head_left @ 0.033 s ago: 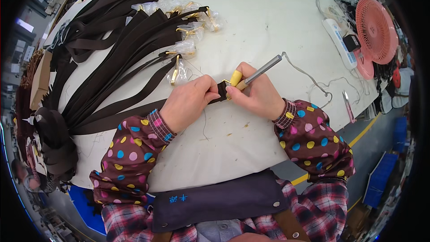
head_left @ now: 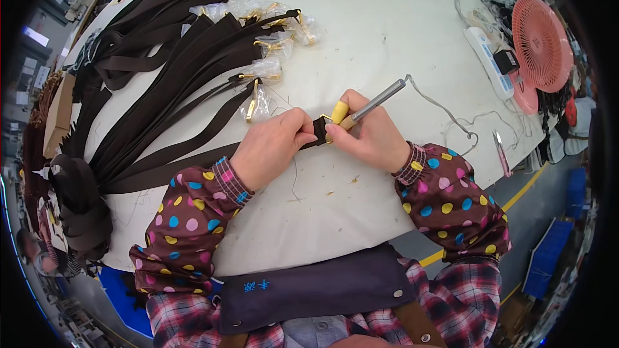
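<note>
Gold buckles [head_left: 249, 112] inside plastic wraps [head_left: 260, 106]; hands [head_left: 272, 145] grip strap [head_left: 319, 130], corded tool [head_left: 385, 95].

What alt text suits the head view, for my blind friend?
Left hand pinches a dark strap near its gold fitting; right hand holds a corded, pen-like tool there. Other straps lie leftward on the white table; a pink fan stands right.

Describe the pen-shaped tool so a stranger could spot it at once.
Over the big white table, find the person's right hand. The pen-shaped tool slants away and to the right from its grip. A silver barrel with a grey cord at its far end sets it apart from the flat, dark strap pinched in the left hand.
</note>
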The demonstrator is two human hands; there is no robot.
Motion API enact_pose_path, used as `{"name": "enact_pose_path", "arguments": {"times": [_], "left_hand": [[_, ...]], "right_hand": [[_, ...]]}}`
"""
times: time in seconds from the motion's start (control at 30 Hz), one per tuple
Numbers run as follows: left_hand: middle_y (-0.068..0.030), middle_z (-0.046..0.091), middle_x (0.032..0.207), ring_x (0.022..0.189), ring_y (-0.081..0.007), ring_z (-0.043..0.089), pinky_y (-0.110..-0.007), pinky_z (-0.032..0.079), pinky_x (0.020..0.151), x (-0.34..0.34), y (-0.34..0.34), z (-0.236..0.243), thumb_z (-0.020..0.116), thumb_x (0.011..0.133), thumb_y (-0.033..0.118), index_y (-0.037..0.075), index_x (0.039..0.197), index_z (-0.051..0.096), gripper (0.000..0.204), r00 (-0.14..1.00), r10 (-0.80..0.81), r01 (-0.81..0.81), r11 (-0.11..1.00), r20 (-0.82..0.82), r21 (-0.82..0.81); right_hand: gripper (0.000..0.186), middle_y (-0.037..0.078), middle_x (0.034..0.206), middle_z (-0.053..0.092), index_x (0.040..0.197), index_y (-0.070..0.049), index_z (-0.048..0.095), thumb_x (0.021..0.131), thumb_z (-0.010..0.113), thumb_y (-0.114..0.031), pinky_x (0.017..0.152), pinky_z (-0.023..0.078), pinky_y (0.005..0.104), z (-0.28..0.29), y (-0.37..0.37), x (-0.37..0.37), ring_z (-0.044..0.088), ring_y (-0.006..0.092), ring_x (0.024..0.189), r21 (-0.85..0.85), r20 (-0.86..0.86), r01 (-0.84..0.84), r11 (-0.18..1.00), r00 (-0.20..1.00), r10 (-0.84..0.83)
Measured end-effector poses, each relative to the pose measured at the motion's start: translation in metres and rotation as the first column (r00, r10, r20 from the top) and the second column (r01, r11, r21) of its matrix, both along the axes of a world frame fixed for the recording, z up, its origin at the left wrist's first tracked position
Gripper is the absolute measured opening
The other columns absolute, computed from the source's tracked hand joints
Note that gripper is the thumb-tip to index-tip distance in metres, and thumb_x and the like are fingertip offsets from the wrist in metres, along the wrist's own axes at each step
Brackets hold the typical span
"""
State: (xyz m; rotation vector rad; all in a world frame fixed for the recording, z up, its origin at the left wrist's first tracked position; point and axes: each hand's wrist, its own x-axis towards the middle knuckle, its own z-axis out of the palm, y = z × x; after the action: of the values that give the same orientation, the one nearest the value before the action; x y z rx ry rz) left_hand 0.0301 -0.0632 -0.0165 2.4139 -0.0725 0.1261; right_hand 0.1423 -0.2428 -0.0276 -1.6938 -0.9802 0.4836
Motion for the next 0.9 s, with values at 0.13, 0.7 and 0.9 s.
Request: {"name": "enact_pose_path", "arguments": {"times": [0.13,0.7,0.9], "left_hand": [[-0.0112,0.062,0.080,0.074,-0.0310,0.062,-0.036,0.048,0.064,0.0001,0.0002,0.0005,0.065,0.088,0.010,0.005,0.092,0.052,0.015,1.000,0.002,-0.002,1.000,-0.007,0.011],[-0.0110,0.061,0.080,0.074,-0.0306,0.062,-0.036,0.047,0.064,0.0005,0.0010,0.0009,0.065,0.088,0.010,0.004,0.092,0.051,0.015,1.000,-0.004,0.004,1.000,-0.020,0.007],[-0.0106,0.061,0.080,0.074,-0.0296,0.062,-0.036,0.048,0.065,0.0016,0.0014,0.0001,0.064,0.088,0.009,0.004,0.093,0.051,0.015,0.999,-0.003,0.002,1.000,-0.036,-0.005]], "right_hand": [[0.026,0.008,0.071,0.056,0.086,-0.002,0.046,0.083,0.068,-0.016,0.056,0.045,0.0293,-0.0011,0.0007,-0.0001,0.055,0.0164,0.061,-0.002,0.008,0.000,1.000,1.000,0.000],[0.019,0.003,0.077,0.054,0.089,-0.003,0.045,0.088,0.064,-0.008,0.060,0.045,0.0245,0.0040,0.0009,0.0008,0.055,0.0082,0.071,-0.084,-0.017,-0.050,0.995,0.999,0.049],[0.019,0.003,0.077,0.055,0.089,-0.003,0.045,0.088,0.064,-0.008,0.059,0.045,0.0241,0.0031,0.0005,0.0018,0.055,0.0082,0.070,-0.087,-0.007,-0.045,0.995,0.999,0.045]]}}
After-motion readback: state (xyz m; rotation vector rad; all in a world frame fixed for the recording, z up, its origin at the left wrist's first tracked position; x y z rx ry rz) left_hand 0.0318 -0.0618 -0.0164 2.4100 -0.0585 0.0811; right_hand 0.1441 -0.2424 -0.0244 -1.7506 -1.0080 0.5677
